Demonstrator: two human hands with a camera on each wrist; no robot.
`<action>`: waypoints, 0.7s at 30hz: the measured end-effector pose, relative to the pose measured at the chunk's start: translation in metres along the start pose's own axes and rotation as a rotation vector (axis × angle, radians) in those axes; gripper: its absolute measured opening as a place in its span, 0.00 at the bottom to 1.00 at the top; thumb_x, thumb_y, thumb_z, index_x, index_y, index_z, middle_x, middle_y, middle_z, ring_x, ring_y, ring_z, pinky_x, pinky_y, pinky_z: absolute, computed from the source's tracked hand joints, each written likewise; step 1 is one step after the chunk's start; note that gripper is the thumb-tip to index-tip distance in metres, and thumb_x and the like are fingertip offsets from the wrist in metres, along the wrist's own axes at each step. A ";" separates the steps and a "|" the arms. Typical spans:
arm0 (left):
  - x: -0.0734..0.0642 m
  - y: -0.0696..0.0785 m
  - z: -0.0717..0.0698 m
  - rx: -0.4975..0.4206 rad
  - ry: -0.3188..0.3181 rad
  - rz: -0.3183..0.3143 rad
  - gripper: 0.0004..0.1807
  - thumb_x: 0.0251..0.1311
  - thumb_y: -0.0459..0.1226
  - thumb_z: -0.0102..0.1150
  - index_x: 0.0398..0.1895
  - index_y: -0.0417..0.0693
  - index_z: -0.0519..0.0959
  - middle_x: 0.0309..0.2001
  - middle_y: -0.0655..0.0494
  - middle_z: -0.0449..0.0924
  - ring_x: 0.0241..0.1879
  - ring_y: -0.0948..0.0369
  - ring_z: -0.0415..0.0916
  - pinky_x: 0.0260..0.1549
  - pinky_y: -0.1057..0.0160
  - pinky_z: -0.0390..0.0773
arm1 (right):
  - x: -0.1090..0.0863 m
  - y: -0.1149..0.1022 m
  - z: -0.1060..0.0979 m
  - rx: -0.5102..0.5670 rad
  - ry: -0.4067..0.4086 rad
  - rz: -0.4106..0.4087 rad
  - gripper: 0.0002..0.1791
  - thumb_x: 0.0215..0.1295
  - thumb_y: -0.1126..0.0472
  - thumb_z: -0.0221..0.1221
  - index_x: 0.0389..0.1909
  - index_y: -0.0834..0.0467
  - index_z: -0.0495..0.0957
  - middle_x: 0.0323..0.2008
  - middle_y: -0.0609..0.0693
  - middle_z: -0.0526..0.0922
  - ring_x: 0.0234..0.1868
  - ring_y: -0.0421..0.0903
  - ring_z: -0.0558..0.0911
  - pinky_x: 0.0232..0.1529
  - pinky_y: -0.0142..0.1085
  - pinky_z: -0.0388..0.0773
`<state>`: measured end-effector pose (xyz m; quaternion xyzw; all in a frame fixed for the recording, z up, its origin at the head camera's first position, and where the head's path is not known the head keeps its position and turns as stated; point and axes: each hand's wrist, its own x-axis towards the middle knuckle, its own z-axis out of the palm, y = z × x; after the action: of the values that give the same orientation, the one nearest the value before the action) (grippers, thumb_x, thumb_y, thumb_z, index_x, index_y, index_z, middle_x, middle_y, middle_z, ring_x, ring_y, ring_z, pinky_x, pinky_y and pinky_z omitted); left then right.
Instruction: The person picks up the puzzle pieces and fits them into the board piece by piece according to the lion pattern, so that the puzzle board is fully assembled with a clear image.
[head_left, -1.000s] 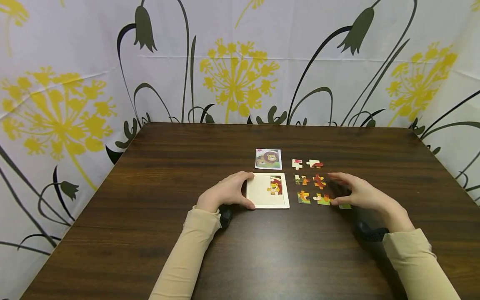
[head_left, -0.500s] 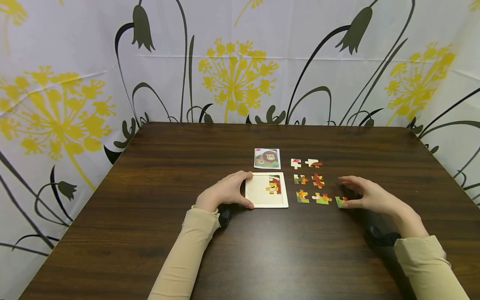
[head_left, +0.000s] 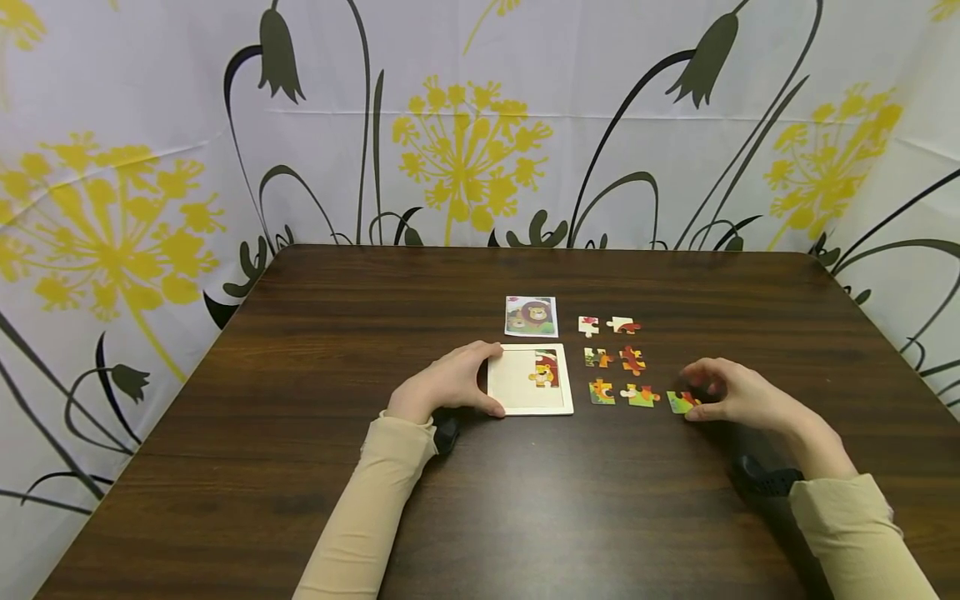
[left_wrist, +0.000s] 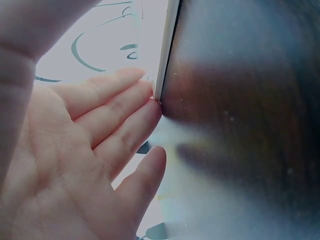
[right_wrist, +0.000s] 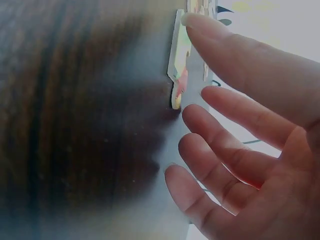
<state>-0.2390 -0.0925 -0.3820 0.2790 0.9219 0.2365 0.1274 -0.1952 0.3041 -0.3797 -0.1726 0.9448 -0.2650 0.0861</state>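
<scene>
In the head view my left hand [head_left: 446, 385] holds the left side of a pale square puzzle tray [head_left: 517, 402], index finger at its far corner and thumb at its near one. Inside the tray, at the upper right, lie joined pieces [head_left: 545, 371] with a lion picture. My right hand [head_left: 746, 396] hovers low over the table, fingers loosely bent. Its thumb touches or nearly touches a green puzzle piece [head_left: 681, 402], the rightmost of the near row. In the right wrist view the thumb tip overlaps this piece [right_wrist: 178, 55], while the other fingers stand apart from it.
Several loose puzzle pieces lie in rows right of the tray, among them a red one [head_left: 632, 360] and a green and orange one [head_left: 640, 395]. A lion picture card [head_left: 531, 317] lies beyond the tray. A flowered cloth [head_left: 465, 125] hangs behind the dark wooden table [head_left: 337, 317].
My right hand has moved right, uncovering the green piece, and its fingers have drawn in toward it. The left hand stays at the tray. The head view has shifted slightly.
</scene>
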 end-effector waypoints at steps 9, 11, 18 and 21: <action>0.000 0.001 -0.001 0.001 -0.001 -0.003 0.46 0.38 0.46 0.76 0.62 0.37 0.66 0.59 0.46 0.71 0.58 0.54 0.69 0.61 0.57 0.68 | 0.000 -0.001 0.003 -0.022 0.011 0.000 0.23 0.45 0.54 0.72 0.40 0.61 0.78 0.35 0.50 0.78 0.34 0.43 0.70 0.34 0.32 0.69; 0.000 0.001 -0.001 0.000 -0.003 -0.004 0.46 0.38 0.46 0.76 0.62 0.38 0.66 0.59 0.46 0.71 0.58 0.54 0.69 0.61 0.57 0.68 | 0.000 -0.001 0.004 -0.023 0.017 -0.005 0.21 0.45 0.54 0.72 0.39 0.60 0.78 0.35 0.49 0.78 0.34 0.42 0.70 0.34 0.31 0.69; -0.001 0.001 -0.001 -0.003 -0.003 -0.002 0.46 0.38 0.46 0.76 0.62 0.37 0.67 0.59 0.46 0.71 0.57 0.54 0.69 0.61 0.57 0.68 | -0.001 -0.001 0.004 -0.018 0.022 -0.013 0.15 0.48 0.56 0.70 0.34 0.58 0.79 0.35 0.49 0.76 0.32 0.39 0.69 0.35 0.29 0.70; 0.000 0.001 -0.001 -0.001 -0.004 -0.003 0.46 0.38 0.46 0.76 0.62 0.38 0.67 0.59 0.46 0.71 0.58 0.54 0.69 0.61 0.57 0.68 | -0.002 -0.002 0.004 -0.012 0.018 -0.010 0.13 0.49 0.58 0.70 0.33 0.58 0.78 0.34 0.49 0.76 0.31 0.38 0.68 0.33 0.28 0.69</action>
<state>-0.2389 -0.0928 -0.3804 0.2781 0.9220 0.2362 0.1295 -0.1922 0.3013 -0.3819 -0.1755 0.9461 -0.2614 0.0753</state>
